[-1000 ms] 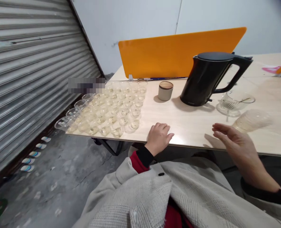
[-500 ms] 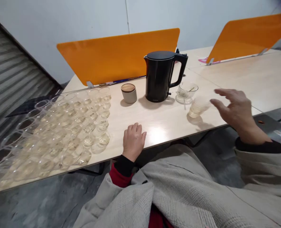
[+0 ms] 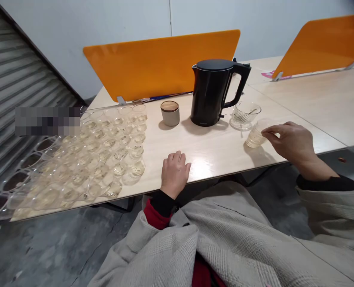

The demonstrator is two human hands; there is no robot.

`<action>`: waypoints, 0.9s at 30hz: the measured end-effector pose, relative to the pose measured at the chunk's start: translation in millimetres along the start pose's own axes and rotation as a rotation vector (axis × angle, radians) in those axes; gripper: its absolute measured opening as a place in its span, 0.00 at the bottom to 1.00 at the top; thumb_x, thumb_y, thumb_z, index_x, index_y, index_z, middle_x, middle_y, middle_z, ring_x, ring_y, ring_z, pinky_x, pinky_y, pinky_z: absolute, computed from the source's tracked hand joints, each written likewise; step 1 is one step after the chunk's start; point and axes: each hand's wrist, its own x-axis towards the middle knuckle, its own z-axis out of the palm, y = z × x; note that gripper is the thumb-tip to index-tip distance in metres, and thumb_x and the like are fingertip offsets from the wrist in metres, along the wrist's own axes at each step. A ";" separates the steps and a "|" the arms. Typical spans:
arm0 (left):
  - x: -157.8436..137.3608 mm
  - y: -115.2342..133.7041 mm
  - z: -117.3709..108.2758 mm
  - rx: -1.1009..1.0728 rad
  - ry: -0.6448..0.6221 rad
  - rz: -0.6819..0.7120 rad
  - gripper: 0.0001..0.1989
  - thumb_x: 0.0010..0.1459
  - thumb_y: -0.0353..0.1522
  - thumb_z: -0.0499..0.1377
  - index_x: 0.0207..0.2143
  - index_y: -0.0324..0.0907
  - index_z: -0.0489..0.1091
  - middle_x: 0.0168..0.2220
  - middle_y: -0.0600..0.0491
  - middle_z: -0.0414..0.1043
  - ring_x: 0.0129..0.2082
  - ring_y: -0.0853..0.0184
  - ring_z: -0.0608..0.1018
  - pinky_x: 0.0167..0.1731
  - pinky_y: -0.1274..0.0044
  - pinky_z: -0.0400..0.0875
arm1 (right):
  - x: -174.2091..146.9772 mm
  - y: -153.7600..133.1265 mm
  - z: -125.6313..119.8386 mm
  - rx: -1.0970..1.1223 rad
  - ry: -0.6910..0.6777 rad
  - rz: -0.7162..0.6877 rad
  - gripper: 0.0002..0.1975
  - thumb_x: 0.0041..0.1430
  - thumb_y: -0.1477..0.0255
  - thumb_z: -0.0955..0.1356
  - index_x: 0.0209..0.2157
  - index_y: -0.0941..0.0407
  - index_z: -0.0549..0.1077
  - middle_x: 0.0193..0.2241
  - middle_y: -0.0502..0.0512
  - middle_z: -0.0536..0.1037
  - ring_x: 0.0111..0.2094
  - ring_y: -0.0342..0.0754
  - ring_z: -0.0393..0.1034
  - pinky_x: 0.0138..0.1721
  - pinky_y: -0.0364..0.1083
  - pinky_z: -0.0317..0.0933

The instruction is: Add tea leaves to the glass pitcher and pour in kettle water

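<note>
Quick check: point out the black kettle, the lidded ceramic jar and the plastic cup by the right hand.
black kettle [image 3: 210,95], head view, middle of its body.
lidded ceramic jar [image 3: 170,114], head view, its side wall.
plastic cup [image 3: 255,136], head view, lower side wall.

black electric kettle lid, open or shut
Shut: the black electric kettle stands upright on the light wooden table, its flat lid flush with the rim.

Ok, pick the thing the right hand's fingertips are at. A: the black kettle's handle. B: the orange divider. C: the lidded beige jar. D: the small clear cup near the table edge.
D: the right hand has its fingertips at the rim of the small clear cup, clear of the kettle.
</note>
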 end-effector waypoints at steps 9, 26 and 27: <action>-0.8 0.7 2.5 -0.009 0.014 -0.001 0.12 0.71 0.36 0.61 0.53 0.41 0.73 0.60 0.42 0.77 0.56 0.51 0.75 0.51 0.61 0.73 | -0.8 6.1 -4.1 0.048 0.196 -0.054 0.08 0.62 0.67 0.73 0.40 0.53 0.86 0.35 0.61 0.86 0.42 0.57 0.75 0.38 0.50 0.59; -0.3 -0.6 -1.7 -0.023 0.011 0.006 0.10 0.71 0.35 0.60 0.52 0.42 0.74 0.59 0.42 0.77 0.57 0.50 0.75 0.52 0.60 0.73 | 8.1 -2.6 -11.0 0.094 -0.027 0.032 0.03 0.61 0.71 0.76 0.37 0.55 0.84 0.30 0.56 0.77 0.36 0.50 0.67 0.38 0.47 0.55; -0.3 -0.6 -1.8 -0.023 0.013 0.007 0.10 0.71 0.35 0.60 0.52 0.42 0.74 0.59 0.42 0.77 0.57 0.50 0.75 0.52 0.60 0.73 | 8.8 -3.6 -11.3 0.105 -0.032 0.022 0.03 0.61 0.71 0.76 0.36 0.55 0.83 0.30 0.56 0.77 0.36 0.49 0.67 0.38 0.47 0.55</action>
